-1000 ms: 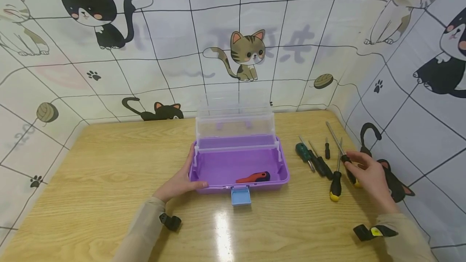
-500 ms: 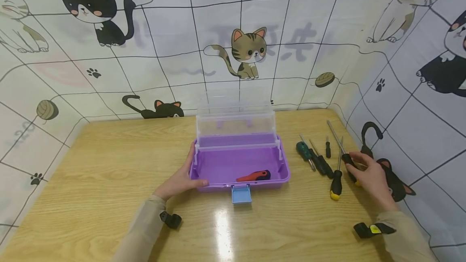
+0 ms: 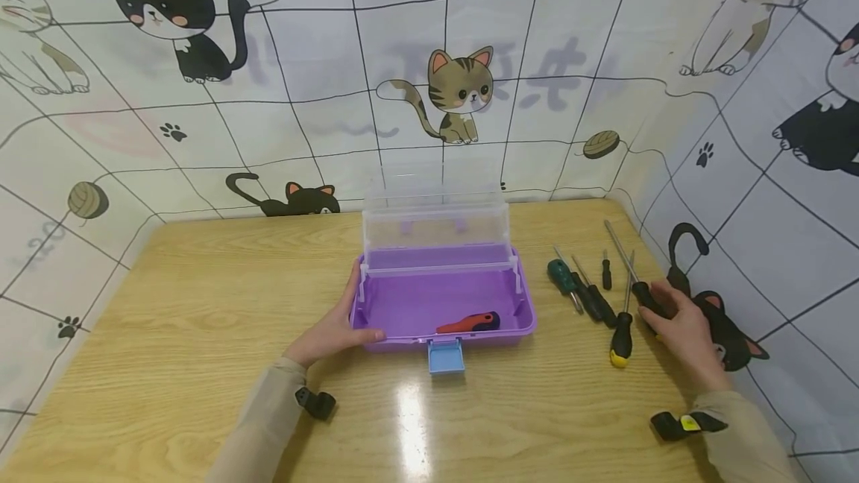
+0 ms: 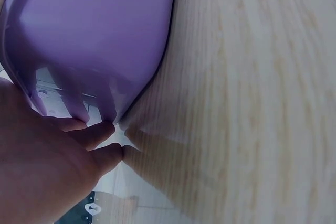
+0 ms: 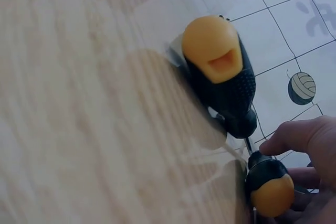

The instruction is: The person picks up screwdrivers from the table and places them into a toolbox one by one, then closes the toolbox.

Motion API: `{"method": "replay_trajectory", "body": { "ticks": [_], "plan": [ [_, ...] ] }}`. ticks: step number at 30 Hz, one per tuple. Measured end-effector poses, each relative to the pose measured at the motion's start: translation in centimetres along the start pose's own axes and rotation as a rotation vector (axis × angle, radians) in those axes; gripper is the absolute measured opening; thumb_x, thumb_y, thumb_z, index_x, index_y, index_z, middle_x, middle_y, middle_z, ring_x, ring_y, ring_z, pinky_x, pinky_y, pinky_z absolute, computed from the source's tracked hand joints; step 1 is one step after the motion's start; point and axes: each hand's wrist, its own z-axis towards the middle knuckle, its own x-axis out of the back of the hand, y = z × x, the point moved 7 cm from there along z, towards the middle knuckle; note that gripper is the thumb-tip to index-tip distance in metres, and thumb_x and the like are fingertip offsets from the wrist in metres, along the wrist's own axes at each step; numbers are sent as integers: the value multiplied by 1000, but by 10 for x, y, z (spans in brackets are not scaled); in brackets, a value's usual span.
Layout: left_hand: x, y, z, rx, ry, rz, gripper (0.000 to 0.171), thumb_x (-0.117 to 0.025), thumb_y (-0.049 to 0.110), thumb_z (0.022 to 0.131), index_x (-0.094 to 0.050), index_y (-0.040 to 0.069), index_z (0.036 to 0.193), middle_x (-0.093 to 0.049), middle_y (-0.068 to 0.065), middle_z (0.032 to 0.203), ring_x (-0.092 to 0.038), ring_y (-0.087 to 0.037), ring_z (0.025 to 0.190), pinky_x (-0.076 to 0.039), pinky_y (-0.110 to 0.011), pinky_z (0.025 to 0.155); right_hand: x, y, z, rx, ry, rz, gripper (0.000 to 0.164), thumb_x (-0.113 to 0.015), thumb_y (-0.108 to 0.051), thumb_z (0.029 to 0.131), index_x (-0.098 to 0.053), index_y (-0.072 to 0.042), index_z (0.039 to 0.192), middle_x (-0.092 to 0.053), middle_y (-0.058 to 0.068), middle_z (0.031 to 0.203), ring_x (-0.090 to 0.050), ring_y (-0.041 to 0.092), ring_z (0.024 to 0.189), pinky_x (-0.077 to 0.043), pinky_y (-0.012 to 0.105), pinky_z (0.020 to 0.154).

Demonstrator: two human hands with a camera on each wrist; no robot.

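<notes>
An open purple toolbox (image 3: 403, 304) with a raised clear lid (image 3: 436, 229) stands on the table. My left hand (image 3: 330, 332) grips its left end, thumb on the front rim and fingers along the outer side (image 4: 84, 45). A red and black handled tool (image 3: 470, 323) lies inside the box near the front. My right hand (image 3: 686, 326) holds a long screwdriver (image 3: 643, 293) by its black and yellow handle (image 5: 270, 184), low at the table. Left of that hand lies another black and yellow screwdriver (image 3: 621, 338), its butt end large in the right wrist view.
Further left lie a green-handled screwdriver (image 3: 562, 276), black-handled screwdrivers (image 3: 590, 297) and a small black screwdriver (image 3: 606, 274). A blue latch (image 3: 446, 357) hangs from the toolbox front. Cat-printed sheets (image 3: 309, 125) border the table's back and right sides.
My right hand has shifted slightly on the screwdriver handle and now covers more of its yellow end. The left hand keeps its place on the toolbox.
</notes>
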Motion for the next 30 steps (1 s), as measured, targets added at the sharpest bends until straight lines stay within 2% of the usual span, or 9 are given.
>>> {"method": "replay_trajectory", "body": {
  "ticks": [7, 18, 23, 30],
  "plan": [
    [0, 0, 0, -3, -2, -8, 122, -82, 27, 77, 15, 49, 148, 19, 3, 158, 9, -28, 144, -3, -60, 111, -3, 5, 3, 38, 24, -33, 54, -64, -7, 88, -44, 15, 133, -46, 38, 128, -40, 54, 119, -32, 62, 97],
    [-1, 1, 1, -9, -5, -17, 123, -82, 28, 76, 16, 48, 148, 20, 5, 158, 11, -26, 144, -2, -60, 111, -6, 12, 3, 17, 12, -51, 55, -63, -4, 86, -42, 14, 134, -46, 39, 126, -42, 53, 116, -33, 62, 94],
    [0, 2, 1, -14, -10, -23, 124, -82, 28, 76, 16, 47, 148, 21, 5, 158, 11, -26, 144, -1, -60, 111, -5, 15, 4, -67, 26, -21, 54, -58, -6, 88, -43, 11, 137, -45, 37, 132, -41, 51, 121, -33, 60, 98],
    [-1, 0, 1, 1, -12, -24, 124, -82, 28, 76, 17, 49, 147, 21, 6, 157, 12, -25, 144, -1, -60, 111, 1, 23, 6, -195, 124, 14, 47, -52, -15, 93, -51, 6, 135, -49, 30, 134, -42, 48, 125, -33, 57, 102]
  ]
}}
